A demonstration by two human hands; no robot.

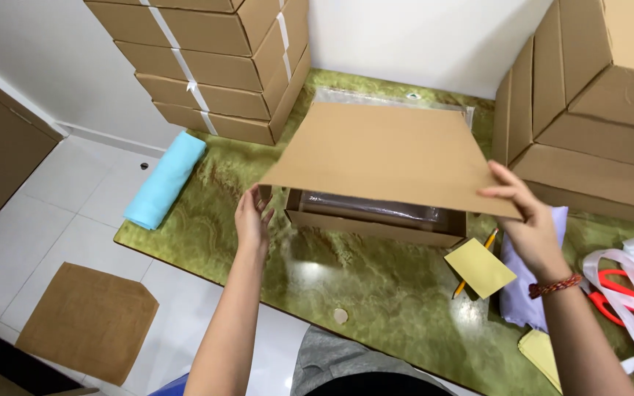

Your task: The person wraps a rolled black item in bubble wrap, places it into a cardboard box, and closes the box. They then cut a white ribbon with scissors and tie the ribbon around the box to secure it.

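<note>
left arm: bare forearm rising from the bottom edge, angled slightly right
left hand [252,220]: raised, palm turned inward, fingers curled at a cardboard edge
right arm: bare forearm coming from the lower right, woven band at the wrist
right hand [526,216]: fingers extended leftward, pinching a cardboard corner, thumb beneath

Green marble table [376,293] carries box [376,224], blue roll [164,180].

Packing room: stacked cardboard boxes [214,66]
</note>
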